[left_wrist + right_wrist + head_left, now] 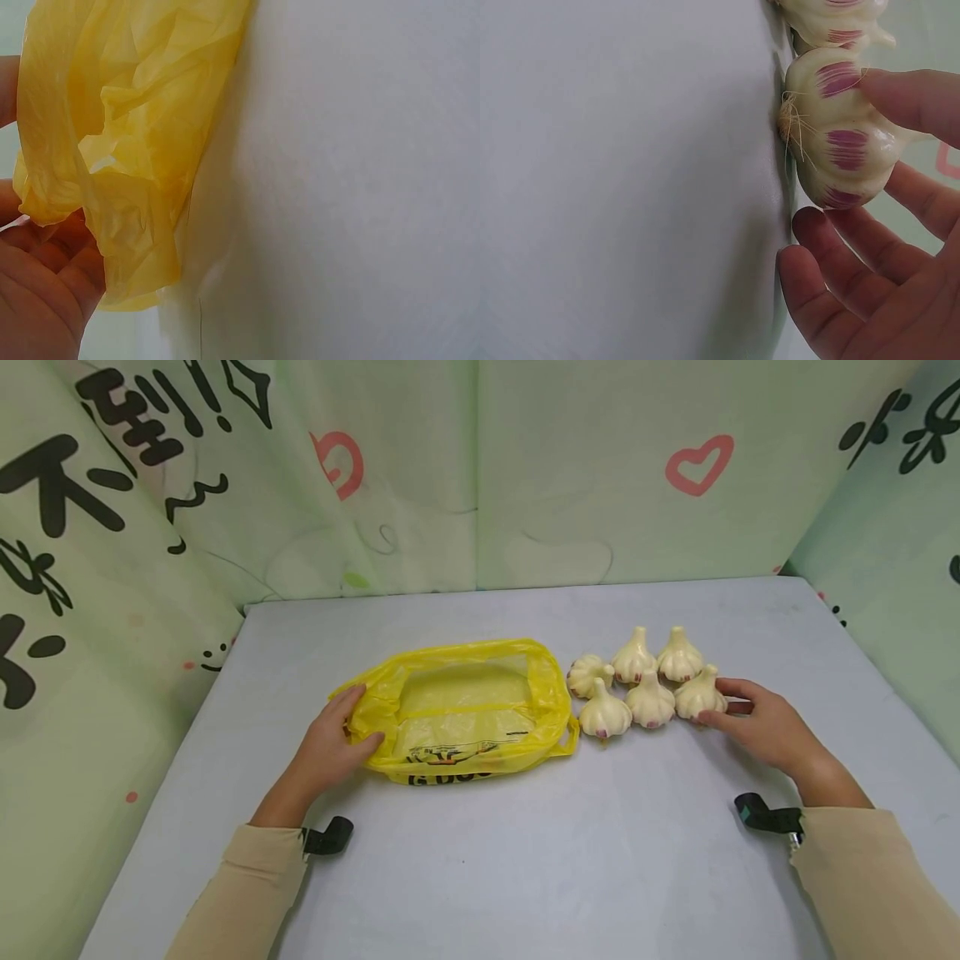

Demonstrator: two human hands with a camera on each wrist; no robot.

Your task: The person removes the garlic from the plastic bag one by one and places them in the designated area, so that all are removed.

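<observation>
A yellow plastic bag (pixel 465 714) lies on the table with its mouth spread wide, printed in black along its near side. At its left end my left hand (pixel 330 739) holds the rim, thumb at the near edge; in the left wrist view the crinkled yellow film (pixel 142 127) hangs over the fingers. My right hand (pixel 772 727) has thumb and fingers around the rightmost garlic bulb (pixel 701 695). That bulb (pixel 844 131), white with purple streaks and root hairs, sits between thumb and fingers in the right wrist view, with the lower fingers off it.
Several more garlic bulbs (pixel 651 702) stand in two rough rows between the bag and my right hand, close to the bag's right end. The white table (pixel 525 860) meets a printed green curtain (pixel 570 477) at the back and sides.
</observation>
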